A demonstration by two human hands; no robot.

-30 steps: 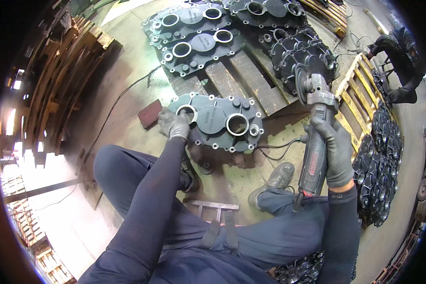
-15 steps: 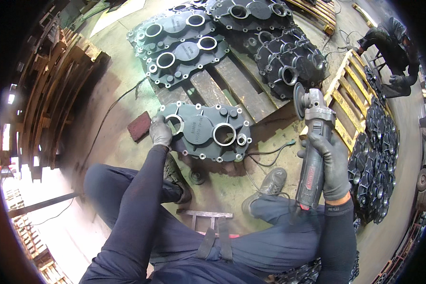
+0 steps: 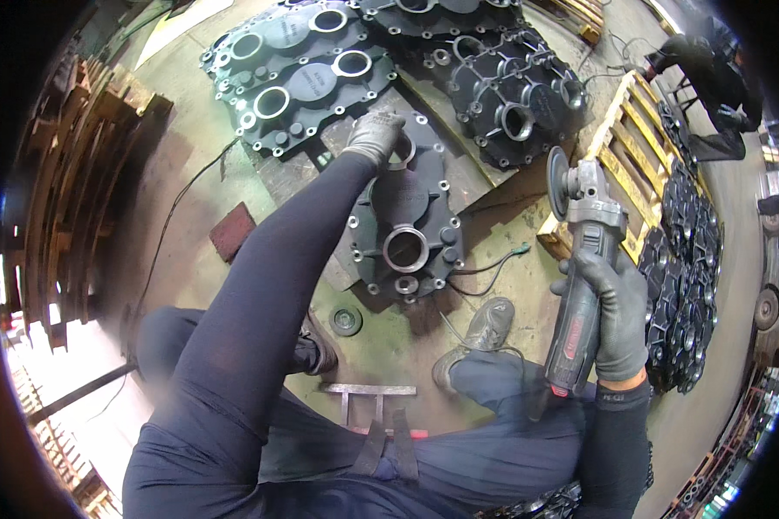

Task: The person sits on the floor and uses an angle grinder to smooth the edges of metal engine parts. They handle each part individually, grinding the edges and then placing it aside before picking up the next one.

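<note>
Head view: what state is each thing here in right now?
Left hand: gloved, gripping the far edge of the cast housing.
Cast housing: tilted, on wooden boards.
Right hand: gloved, closed round the angle grinder.
Angle grinder: held off the work, disc clear.
Loose disc: flat on the floor.

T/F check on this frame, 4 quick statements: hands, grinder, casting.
1. The right hand grips an angle grinder. True.
2. The grinder's disc is pressed on the dark casting. False: it is held off to the side, clear of it.
3. The left hand rests on the casting's far end. True.
4. Both hands are bare. False: both wear grey gloves.
</note>
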